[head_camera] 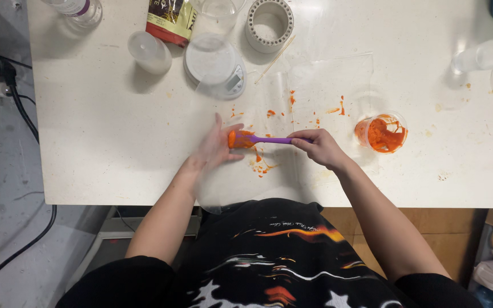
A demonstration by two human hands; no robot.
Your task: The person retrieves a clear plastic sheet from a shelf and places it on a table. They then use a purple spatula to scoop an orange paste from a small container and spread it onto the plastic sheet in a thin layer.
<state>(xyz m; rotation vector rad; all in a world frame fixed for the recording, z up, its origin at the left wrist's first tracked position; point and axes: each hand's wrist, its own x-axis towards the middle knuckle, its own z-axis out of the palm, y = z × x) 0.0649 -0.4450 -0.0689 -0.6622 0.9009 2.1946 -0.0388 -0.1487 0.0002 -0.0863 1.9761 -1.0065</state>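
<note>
While both forearms reach over the table edge, the right hand (320, 147) pinches a slim purple plastic spatula (261, 139) lying sideways, its orange-smeared blade pointing into the left hand (219, 145), flat-open. Right of the hand sits a clear orange-paste cup (382, 132).

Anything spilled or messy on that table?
Yes. Orange paste smears are spattered across the white table and clear plastic sheet, between the scale and the cup. More drips lie below the purple spatula, whose head is coated.

A scale (215, 65) lies behind the hands, a cup (382, 132) to their right.
</note>
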